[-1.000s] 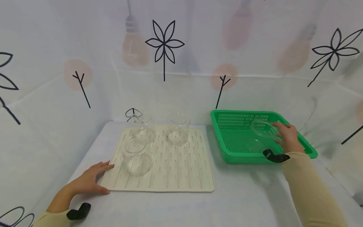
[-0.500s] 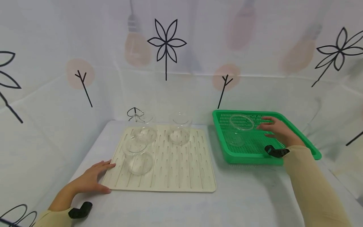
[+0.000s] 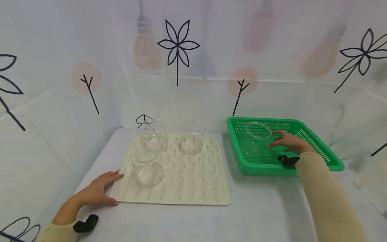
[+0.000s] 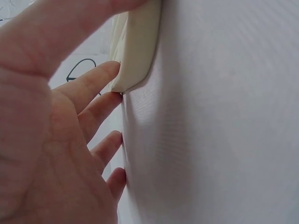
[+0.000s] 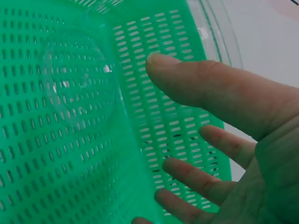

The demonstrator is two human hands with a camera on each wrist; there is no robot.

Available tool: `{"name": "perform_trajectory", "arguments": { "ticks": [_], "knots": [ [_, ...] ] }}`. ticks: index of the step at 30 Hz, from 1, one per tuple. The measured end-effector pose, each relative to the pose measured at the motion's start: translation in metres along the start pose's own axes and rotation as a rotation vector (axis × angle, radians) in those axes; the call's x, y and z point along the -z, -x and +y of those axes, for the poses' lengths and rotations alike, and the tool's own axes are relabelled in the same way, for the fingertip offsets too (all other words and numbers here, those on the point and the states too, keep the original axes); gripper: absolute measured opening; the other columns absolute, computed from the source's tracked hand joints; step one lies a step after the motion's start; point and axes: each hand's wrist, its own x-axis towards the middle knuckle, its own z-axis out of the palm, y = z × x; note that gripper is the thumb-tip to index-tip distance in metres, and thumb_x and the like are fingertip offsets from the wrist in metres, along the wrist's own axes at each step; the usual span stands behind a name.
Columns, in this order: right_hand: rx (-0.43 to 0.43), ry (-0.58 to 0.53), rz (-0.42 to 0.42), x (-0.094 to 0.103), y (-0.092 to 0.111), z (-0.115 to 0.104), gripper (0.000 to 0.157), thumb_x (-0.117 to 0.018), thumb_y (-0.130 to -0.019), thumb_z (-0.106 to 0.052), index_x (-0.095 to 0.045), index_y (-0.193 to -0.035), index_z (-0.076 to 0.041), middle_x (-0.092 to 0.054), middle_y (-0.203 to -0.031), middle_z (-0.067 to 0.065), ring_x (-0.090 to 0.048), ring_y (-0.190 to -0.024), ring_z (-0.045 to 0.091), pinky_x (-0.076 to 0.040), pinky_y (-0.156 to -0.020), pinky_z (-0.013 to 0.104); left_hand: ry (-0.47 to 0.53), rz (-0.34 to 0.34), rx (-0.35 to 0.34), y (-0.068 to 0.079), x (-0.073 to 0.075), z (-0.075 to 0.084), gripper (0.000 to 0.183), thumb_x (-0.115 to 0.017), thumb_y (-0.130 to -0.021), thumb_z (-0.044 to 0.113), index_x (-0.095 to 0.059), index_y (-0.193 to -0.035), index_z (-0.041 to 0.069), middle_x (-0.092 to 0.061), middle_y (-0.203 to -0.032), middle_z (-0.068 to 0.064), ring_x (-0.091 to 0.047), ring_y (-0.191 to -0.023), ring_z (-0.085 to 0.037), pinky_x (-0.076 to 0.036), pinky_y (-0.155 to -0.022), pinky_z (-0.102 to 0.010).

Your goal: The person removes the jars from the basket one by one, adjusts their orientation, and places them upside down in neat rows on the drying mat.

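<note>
My right hand (image 3: 291,143) is inside the green plastic basket (image 3: 267,170), its fingers spread and pointing left. Just left of the fingertips stands a clear cup (image 3: 250,148), its rim close to my index finger; I see no grip on it. In the right wrist view the thumb and fingers (image 5: 187,175) are apart, and the round base of the cup (image 5: 81,77) shows faintly. My left hand (image 3: 93,191) rests at the front left corner of the cream ribbed mat (image 3: 193,185). Its fingertips touch the mat's left edge (image 4: 135,51), with the thumb at the front edge.
Three clear cups stand on the mat: a front left cup (image 3: 148,173), a back left cup (image 3: 155,143) and a back middle cup (image 3: 191,144). A white cloth (image 3: 242,215) covers the table. Behind hangs a printed curtain (image 3: 205,97).
The cup in the basket has moved from the right part to the left, and my right hand has let go of it. The hand has since lowered slightly. My left hand stays put.
</note>
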Motion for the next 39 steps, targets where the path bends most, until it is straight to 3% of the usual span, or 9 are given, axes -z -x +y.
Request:
{"name": "perform_trajectory", "arguments": {
  "ticks": [5, 12, 21, 26, 31, 39],
  "knots": [
    [-0.022, 0.042, -0.04, -0.003, -0.009, -0.005, 0.101, -0.066, -0.087, -0.026, 0.011, -0.143, 0.006, -0.013, -0.14, 0.04, -0.018, -0.127, 0.054, -0.027, -0.096, 0.066, 0.003, 0.006, -0.003, -0.001, 0.0, -0.001, 0.093, -0.085, -0.056, 0.045, -0.049, -0.132, 0.004, -0.035, -0.14, -0.026, -0.023, -0.127, -0.049, -0.023, -0.095, -0.068],
    [-0.038, 0.076, -0.06, -0.01, -0.016, -0.017, 0.098, -0.067, -0.086, -0.026, 0.005, -0.145, 0.005, -0.007, -0.144, 0.036, -0.014, -0.128, 0.054, -0.027, -0.095, 0.066, -0.005, 0.029, -0.049, -0.002, -0.003, -0.005, 0.091, -0.086, -0.057, 0.04, -0.05, -0.131, 0.002, -0.038, -0.138, -0.028, -0.025, -0.125, -0.051, -0.024, -0.092, -0.069],
    [-0.046, 0.051, -0.063, -0.018, -0.03, -0.027, 0.096, -0.064, -0.089, -0.027, 0.009, -0.145, 0.003, 0.001, -0.146, 0.034, -0.013, -0.129, 0.054, -0.028, -0.096, 0.065, -0.006, 0.015, -0.011, -0.002, -0.001, -0.002, 0.095, -0.085, -0.055, 0.046, -0.05, -0.132, 0.002, -0.037, -0.139, -0.027, -0.023, -0.127, -0.05, -0.022, -0.096, -0.067],
    [-0.021, 0.011, -0.043, -0.024, -0.035, -0.034, 0.102, -0.065, -0.088, -0.028, 0.016, -0.145, -0.002, 0.0, -0.145, 0.035, -0.016, -0.129, 0.053, -0.03, -0.096, 0.064, -0.001, 0.02, -0.026, -0.001, -0.001, -0.001, 0.093, -0.085, -0.056, 0.044, -0.05, -0.132, 0.002, -0.037, -0.139, -0.027, -0.023, -0.126, -0.051, -0.022, -0.095, -0.068],
    [0.027, -0.031, -0.012, -0.03, -0.037, -0.04, 0.099, -0.066, -0.087, -0.024, 0.011, -0.145, -0.003, -0.005, -0.143, 0.036, -0.019, -0.128, 0.053, -0.031, -0.094, 0.065, -0.001, 0.021, -0.016, -0.001, -0.002, -0.002, 0.094, -0.085, -0.056, 0.045, -0.05, -0.132, 0.003, -0.037, -0.14, -0.026, -0.023, -0.127, -0.051, -0.022, -0.095, -0.068],
    [0.051, -0.073, 0.027, -0.031, -0.037, -0.043, 0.103, -0.068, -0.086, -0.024, 0.014, -0.144, -0.003, 0.002, -0.146, 0.034, -0.015, -0.129, 0.053, -0.033, -0.093, 0.065, -0.003, 0.024, -0.022, 0.0, -0.001, -0.001, 0.093, -0.085, -0.056, 0.043, -0.05, -0.132, 0.003, -0.037, -0.139, -0.026, -0.024, -0.127, -0.05, -0.023, -0.095, -0.067]
  ]
}}
